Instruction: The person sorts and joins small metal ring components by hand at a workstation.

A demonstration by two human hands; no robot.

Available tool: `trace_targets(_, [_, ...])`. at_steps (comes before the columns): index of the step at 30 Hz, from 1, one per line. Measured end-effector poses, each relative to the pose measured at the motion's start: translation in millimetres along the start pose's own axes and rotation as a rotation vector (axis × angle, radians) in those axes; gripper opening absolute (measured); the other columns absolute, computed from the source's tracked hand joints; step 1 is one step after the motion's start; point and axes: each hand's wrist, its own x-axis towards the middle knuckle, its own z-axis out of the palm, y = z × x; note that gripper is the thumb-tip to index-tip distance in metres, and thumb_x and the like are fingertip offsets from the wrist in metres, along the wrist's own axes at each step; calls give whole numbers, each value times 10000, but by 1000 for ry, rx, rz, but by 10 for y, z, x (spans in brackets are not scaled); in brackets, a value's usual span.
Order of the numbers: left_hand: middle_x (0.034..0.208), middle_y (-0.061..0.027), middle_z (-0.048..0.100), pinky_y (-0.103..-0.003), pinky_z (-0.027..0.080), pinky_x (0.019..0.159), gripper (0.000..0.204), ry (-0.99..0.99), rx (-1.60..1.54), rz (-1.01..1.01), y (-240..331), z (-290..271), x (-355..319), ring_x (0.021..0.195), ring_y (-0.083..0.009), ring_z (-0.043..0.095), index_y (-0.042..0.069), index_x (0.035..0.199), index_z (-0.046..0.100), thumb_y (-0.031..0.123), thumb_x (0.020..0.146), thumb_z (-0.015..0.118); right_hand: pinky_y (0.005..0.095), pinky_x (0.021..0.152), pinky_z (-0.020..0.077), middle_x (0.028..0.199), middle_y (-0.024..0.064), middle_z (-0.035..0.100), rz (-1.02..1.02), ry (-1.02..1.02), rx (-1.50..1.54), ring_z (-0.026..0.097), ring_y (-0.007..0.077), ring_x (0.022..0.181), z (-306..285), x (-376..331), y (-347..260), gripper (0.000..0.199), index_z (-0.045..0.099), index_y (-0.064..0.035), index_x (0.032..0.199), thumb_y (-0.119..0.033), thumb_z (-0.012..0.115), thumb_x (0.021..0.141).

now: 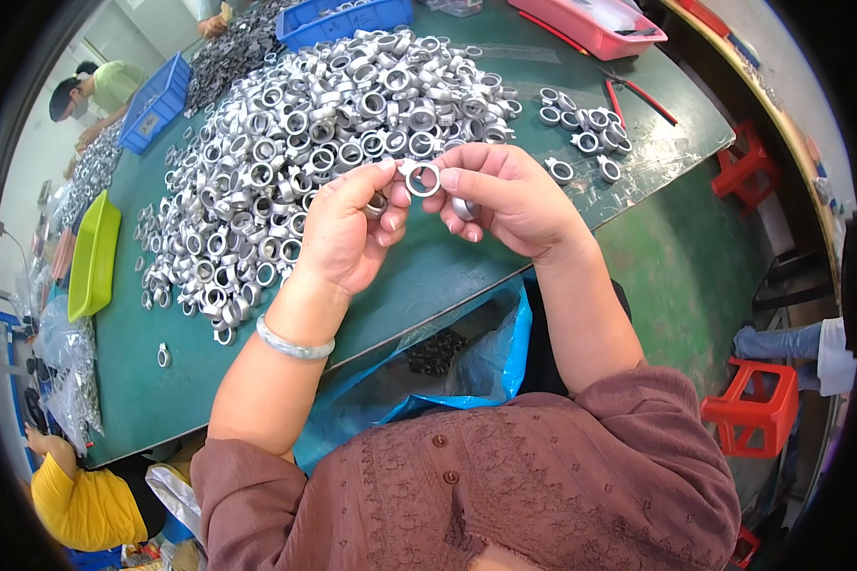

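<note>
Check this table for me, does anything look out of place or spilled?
One small metal ring lies alone toward the front left of the table, apart from the large heap, so it looks strayed. The held ring between the left hand and right hand shows no obvious damage.

A lime-green tray (93,257) is set along the left edge of the counter (133,390), and two blue bins (155,107) are placed farther back. Red-handled pliers (649,101) are laid near a pink basket (607,40). Red stools (750,409) are seen on the green floor (667,257).
</note>
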Motion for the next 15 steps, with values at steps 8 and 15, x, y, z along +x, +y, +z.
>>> trace_targets(8, [663,-12,537,-185,331,424,130,-61,-34,0,5,-32,13,509,-74,448,31,820,566,151,853,528,194,442,412,741,84,597,-2,-12,81,533,93,548,-26,12,29,140,566,0,909,-124,517,866])
trace_targets(15, [663,-19,550,-185,358,434,79,-77,-58,-8,-1,-27,10,505,-72,470,42,838,580,119,843,565,199,434,410,737,88,598,23,-14,130,534,98,539,-46,19,47,153,566,1,913,-132,502,872])
